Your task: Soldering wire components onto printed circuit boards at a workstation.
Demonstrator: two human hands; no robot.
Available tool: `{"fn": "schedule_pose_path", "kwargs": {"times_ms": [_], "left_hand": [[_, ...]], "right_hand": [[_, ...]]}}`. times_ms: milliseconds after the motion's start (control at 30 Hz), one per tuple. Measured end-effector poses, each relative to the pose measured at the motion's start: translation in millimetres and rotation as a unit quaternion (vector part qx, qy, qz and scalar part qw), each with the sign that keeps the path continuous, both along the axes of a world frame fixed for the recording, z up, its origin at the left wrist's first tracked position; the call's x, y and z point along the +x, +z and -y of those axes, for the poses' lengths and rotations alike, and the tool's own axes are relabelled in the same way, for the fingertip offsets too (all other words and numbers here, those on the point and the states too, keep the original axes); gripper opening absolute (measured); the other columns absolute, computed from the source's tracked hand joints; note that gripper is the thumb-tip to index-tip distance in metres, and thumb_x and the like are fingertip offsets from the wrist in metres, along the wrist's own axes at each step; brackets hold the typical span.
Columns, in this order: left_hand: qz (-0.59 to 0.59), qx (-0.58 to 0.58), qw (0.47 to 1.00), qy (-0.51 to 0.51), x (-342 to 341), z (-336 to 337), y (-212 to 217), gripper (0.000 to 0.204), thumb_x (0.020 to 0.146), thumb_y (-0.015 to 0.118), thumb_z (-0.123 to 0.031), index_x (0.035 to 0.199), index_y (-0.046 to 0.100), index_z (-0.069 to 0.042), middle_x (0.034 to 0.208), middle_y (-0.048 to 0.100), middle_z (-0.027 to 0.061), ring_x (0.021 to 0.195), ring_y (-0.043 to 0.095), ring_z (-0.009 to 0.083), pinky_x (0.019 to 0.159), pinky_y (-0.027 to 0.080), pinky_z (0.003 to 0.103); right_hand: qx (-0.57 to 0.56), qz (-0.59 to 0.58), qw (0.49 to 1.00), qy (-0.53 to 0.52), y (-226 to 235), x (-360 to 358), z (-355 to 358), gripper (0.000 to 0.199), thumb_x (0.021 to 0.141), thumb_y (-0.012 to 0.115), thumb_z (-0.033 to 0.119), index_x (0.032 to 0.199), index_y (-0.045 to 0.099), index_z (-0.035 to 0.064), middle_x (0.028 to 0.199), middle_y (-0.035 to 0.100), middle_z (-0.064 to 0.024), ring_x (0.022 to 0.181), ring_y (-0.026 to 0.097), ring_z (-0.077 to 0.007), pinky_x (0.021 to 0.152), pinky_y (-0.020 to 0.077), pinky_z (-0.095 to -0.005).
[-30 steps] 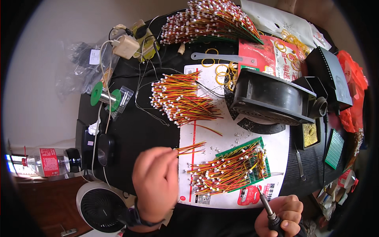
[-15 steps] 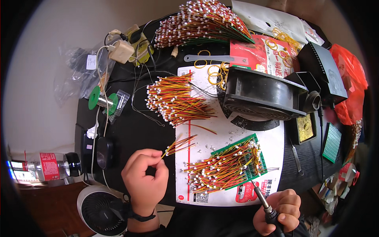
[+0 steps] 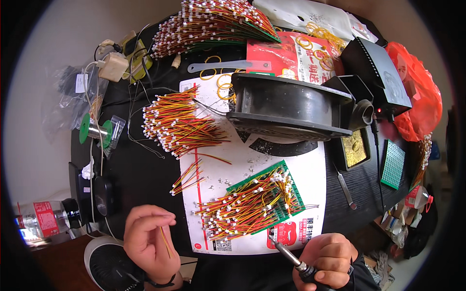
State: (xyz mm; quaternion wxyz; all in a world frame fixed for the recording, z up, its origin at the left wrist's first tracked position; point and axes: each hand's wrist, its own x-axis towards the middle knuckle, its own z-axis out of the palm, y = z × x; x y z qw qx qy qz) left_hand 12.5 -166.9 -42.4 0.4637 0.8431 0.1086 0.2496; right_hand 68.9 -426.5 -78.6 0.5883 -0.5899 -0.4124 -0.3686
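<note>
Between its fingertips my left hand (image 3: 148, 240) pinches a thin red-and-yellow wire lead (image 3: 166, 241), hanging down over the black table's front edge. My right hand (image 3: 330, 259) grips a soldering iron (image 3: 303, 267) by its dark handle, its metal tip pointing up and left. Just beyond that tip lies a green circuit board (image 3: 262, 178), largely covered by red and yellow wires with white connectors (image 3: 233, 213). A few loose leads (image 3: 187, 180) rest left of the board. Farther back is a bigger pile of such wires (image 3: 177, 123).
A black fan (image 3: 291, 106) stands behind the board. Beside it are a tray with a golden sponge (image 3: 356, 148), tweezers (image 3: 345, 189) and a black box (image 3: 376, 72). A solder spool (image 3: 95, 131) sits at left. Wired boards (image 3: 213, 24) are stacked at the back.
My left hand has drawn away from the loose leads toward me, carrying one wire lead. The soldering iron's tip has pulled back from the board's edge. The whole view has shifted.
</note>
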Motion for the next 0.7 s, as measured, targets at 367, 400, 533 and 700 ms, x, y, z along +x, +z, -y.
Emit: {"fn": "schedule_pose_path", "kwargs": {"times_ms": [367, 400, 533, 700], "left_hand": [[-0.211, -0.430, 0.863, -0.159, 0.6, 25.3, 21.7, 0.010, 0.099, 0.065, 0.000, 0.104, 0.065, 0.009, 0.093, 0.076, 0.0150, 0.084, 0.075, 0.0152, 0.073, 0.061, 0.026], [-0.209, -0.434, 0.860, -0.168, 1.0, 25.3, 22.8, 0.007, 0.099, 0.063, 0.002, 0.104, 0.064, 0.008, 0.098, 0.075, 0.0170, 0.090, 0.074, 0.0154, 0.076, 0.060, 0.026], [-0.129, -0.401, 0.890, -0.172, 4.8, 31.4, 18.9, 0.006, 0.099, 0.062, 0.005, 0.103, 0.064, 0.007, 0.104, 0.072, 0.0173, 0.092, 0.070, 0.0146, 0.079, 0.058, 0.026], [-0.091, -0.470, 0.858, -0.185, 6.7, 33.8, 16.2, 0.012, 0.096, 0.064, 0.009, 0.107, 0.060, 0.005, 0.104, 0.068, 0.0141, 0.088, 0.065, 0.0130, 0.079, 0.056, 0.028]], "right_hand": [[0.022, -0.034, 0.999, -0.008, -0.7, -3.6, 2.4, 0.026, 0.089, 0.072, 0.017, 0.090, 0.053, -0.0003, 0.065, 0.046, -0.0040, 0.049, 0.040, -0.0149, 0.044, 0.0288, -0.0298], [0.018, -0.034, 0.999, -0.005, -0.7, -3.5, 3.0, 0.026, 0.088, 0.071, 0.017, 0.091, 0.053, -0.0005, 0.065, 0.046, -0.0037, 0.049, 0.039, -0.0147, 0.044, 0.0285, -0.0298], [0.020, -0.048, 0.999, -0.005, -4.6, -6.2, 0.2, 0.025, 0.088, 0.071, 0.016, 0.092, 0.053, -0.0007, 0.066, 0.045, -0.0035, 0.049, 0.038, -0.0143, 0.044, 0.0279, -0.0299], [0.054, -0.057, 0.991, -0.110, -23.9, -18.2, 3.0, 0.028, 0.083, 0.068, 0.030, 0.085, 0.046, 0.0118, 0.061, 0.037, 0.0039, 0.054, 0.033, -0.0105, 0.053, 0.0221, -0.0302]]}}
